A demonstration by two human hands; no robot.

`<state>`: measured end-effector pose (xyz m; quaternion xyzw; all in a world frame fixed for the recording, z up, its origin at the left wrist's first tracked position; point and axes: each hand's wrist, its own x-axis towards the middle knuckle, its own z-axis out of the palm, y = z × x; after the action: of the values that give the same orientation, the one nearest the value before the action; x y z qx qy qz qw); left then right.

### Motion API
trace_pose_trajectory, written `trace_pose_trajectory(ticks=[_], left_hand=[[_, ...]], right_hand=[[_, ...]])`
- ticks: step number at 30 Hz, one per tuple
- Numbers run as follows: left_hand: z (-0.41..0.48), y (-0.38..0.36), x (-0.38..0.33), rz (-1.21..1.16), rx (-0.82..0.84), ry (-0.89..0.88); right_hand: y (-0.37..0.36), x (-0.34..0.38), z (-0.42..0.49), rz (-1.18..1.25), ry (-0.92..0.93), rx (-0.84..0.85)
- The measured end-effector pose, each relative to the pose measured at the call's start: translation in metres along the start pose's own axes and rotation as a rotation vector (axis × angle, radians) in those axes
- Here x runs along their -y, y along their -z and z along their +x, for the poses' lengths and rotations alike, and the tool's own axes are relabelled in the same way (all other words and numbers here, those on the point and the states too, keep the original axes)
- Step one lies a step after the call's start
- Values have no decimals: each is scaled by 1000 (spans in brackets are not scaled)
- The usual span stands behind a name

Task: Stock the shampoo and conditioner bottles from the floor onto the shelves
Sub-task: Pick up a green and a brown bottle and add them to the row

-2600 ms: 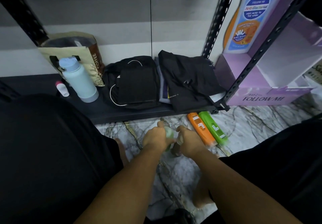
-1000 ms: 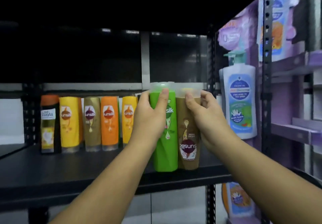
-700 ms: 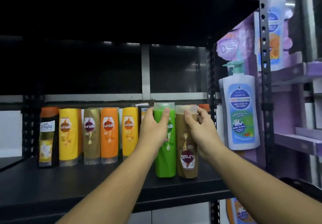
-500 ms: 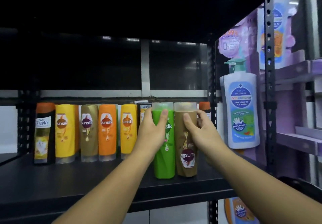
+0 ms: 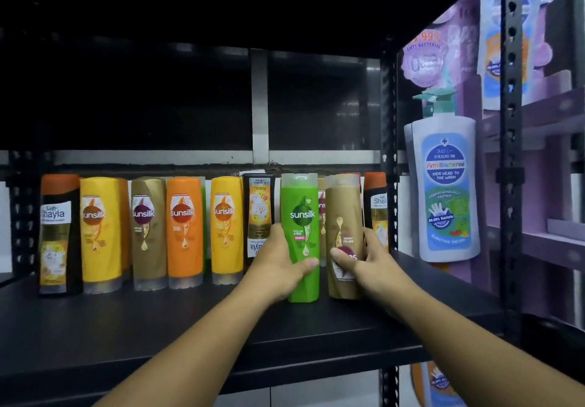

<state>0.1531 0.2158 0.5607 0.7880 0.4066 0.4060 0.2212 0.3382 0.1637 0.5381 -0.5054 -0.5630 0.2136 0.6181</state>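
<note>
Danger sits right at the grip here: both bottles are tall and narrow, so if either hand lets go at a slant or drags a thumb off the label, I'd expect a topple, and one falling bottle could knock its partner over. The left hand (image 5: pixel 278 267) has its grip wrapped round the lower half of the green bottle (image 5: pixel 302 216), thumb across the front, fingers out of sight behind. The right hand (image 5: pixel 370 264) clasps the brown bottle (image 5: pixel 343 207) the same way, thumb over its dark logo. Both grips are closed snug, no slack showing. The two bottles stand upright side by side, touching or nearly so, bases down at the shelf (image 5: pixel 190 321), toward its right end. One thing to watch: the brown bottle's logo sits low where the green one's sits high, so it may be standing the other way up. Space is tight too, with a black bottle (image 5: pixel 258 210) just behind the left knuckles and an orange-capped bottle (image 5: pixel 375 204) just behind the right fingers; pushing back carelessly could shove either one. Further left, the back row (image 5: pixel 183 229) stands clear of the hands.
</note>
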Motion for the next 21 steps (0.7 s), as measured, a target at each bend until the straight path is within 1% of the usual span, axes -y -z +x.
trace_pose_trajectory(ticks=[2,5,10,14,21], left_hand=[[18,-8,1,56,-18,21],[41,-18,1,142,-53,41],[65,-34,6,186,-126,116],[69,-41,10,196,-170,124],[73,-45,19,258,-177,173]], right_hand=[[-3,-7,7,35,7,-49],[-4,-14,15,85,10,-64],[-3,-21,17,112,24,-17],[-2,-24,19,72,6,28],[-2,-28,22,82,-10,7]])
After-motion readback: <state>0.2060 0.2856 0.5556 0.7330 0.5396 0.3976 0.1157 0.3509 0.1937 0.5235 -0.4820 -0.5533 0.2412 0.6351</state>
